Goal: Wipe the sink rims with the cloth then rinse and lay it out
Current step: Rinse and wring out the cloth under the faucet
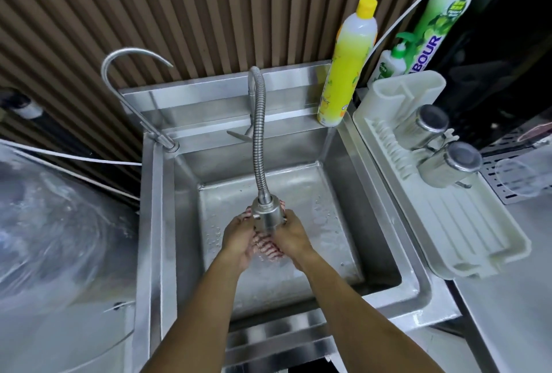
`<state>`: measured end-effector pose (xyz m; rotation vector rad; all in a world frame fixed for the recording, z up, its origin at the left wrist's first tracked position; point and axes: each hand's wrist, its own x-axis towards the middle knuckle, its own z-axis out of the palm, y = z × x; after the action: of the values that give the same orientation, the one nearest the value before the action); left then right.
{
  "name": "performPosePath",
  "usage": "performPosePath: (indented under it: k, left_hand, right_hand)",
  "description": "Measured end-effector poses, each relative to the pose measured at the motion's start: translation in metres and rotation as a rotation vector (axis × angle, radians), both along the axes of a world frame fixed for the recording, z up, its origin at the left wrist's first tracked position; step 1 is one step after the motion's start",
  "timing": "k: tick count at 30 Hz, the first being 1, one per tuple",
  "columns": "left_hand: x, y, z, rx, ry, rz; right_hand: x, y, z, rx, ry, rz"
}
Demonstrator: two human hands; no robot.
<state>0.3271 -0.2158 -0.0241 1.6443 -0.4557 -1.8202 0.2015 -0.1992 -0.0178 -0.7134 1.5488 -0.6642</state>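
A red-and-white striped cloth point(266, 248) is bunched between my two hands over the basin of the steel sink point(388, 211). My left hand point(239, 238) grips its left side and my right hand point(291, 238) grips its right side. Both hands sit directly under the spray head of the flexible steel faucet point(259, 145), which hides the cloth's middle. Water droplets lie on the basin floor around the hands.
A thin gooseneck tap point(125, 79) stands at the sink's back left corner. A yellow dish-soap bottle point(346, 65) stands at the back right. To the right lies a white drying rack point(466, 229) holding two steel cups point(442, 145). A clear plastic sheet point(59, 223) covers the left side.
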Motion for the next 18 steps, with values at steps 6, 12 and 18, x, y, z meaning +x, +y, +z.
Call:
performPosePath:
  k: [6, 12, 18]
  left_hand:
    - [0.007, 0.01, 0.019, -0.04, -0.038, 0.073]
    - [0.008, 0.017, 0.037, -0.092, -0.011, -0.097]
    - [0.012, 0.018, 0.049, -0.095, -0.095, -0.098]
  right_hand:
    - [-0.006, 0.007, 0.021, -0.111, 0.103, 0.063]
    - [-0.011, 0.007, 0.032, -0.086, 0.01, 0.086]
    - [-0.014, 0.0, 0.039, -0.064, 0.002, 0.053]
